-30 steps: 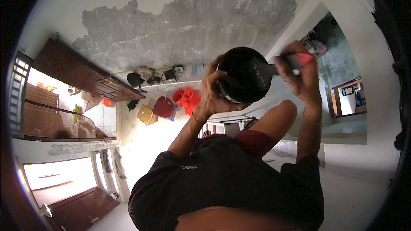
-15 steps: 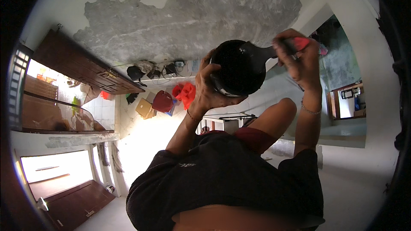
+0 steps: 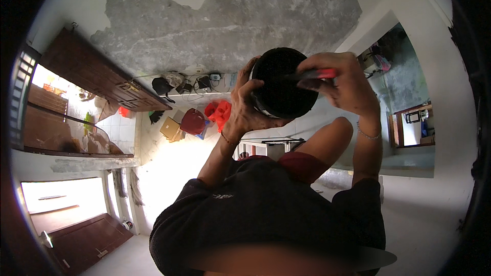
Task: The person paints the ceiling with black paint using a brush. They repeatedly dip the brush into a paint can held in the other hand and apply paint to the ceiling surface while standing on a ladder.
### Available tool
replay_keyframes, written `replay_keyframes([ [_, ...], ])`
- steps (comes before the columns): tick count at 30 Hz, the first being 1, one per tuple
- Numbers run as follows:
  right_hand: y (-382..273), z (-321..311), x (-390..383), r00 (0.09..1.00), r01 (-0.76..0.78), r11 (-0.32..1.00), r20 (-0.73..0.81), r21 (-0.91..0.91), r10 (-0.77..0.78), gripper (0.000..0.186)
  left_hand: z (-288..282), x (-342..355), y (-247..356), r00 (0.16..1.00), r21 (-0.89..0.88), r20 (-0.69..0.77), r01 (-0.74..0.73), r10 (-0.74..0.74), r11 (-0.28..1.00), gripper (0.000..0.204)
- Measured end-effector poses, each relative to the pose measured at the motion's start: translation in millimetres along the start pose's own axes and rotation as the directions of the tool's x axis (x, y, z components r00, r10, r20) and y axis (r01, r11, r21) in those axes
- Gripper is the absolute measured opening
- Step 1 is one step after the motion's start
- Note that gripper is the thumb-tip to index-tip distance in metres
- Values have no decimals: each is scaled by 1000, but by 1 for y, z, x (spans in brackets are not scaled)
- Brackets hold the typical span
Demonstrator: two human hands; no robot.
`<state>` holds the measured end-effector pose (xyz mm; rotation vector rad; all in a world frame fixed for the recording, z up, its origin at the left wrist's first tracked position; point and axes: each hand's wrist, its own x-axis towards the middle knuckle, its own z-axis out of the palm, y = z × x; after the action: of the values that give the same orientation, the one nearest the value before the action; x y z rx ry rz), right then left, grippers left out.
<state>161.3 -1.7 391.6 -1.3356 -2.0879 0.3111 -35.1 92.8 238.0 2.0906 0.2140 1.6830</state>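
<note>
My left hand (image 3: 247,97) grips a round black tub (image 3: 262,103) from its left side, with the thumb hooked over the rim and the fingers underneath. The tub's mouth faces me, and its inside is too dark to make out any contents. A pale strip shows on its outer wall. Over the right part of the mouth, my right hand (image 3: 343,83) is closed round the red and black handle of a putty knife (image 3: 307,75). The knife's dark blade is seen nearly edge-on, reaching into the tub; whether it touches anything inside cannot be seen.
Ahead is a wall with a large bare grey patch (image 3: 230,30). Along its foot lie a black cap (image 3: 161,86) and cables. Red plastic bags (image 3: 220,113), a dark red chair seat (image 3: 193,121) and cardboard (image 3: 171,129) are lower left. A brown door (image 3: 102,71) stands open at left.
My right hand has moved left over the tub. The knife's blade has turned from broadside at the right rim to nearly edge-on inside the mouth. My left hand and the tub have hardly moved.
</note>
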Motion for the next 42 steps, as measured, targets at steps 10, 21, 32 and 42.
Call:
replay_keyframes([
  [10, -5, 7, 11, 991, 39, 999, 127, -9, -38, 26, -8, -2, 8, 1000, -27, -26, -6, 5, 1000, 103],
  [21, -2, 9, 8, 990, 102, 995, 95, -8, -101, 16, -15, 0, 16, 1000, 1, 1, 9, -9, 1000, 104],
  [32, -1, -7, -18, 736, -115, 783, -477, 612, 481, 23, -21, 2, 17, 995, 4, -61, 80, -80, 997, 108],
  [42, -5, 4, -25, 711, -127, 838, -540, 530, 450, 23, -26, 3, 17, 996, 36, -59, 62, -60, 997, 107],
])
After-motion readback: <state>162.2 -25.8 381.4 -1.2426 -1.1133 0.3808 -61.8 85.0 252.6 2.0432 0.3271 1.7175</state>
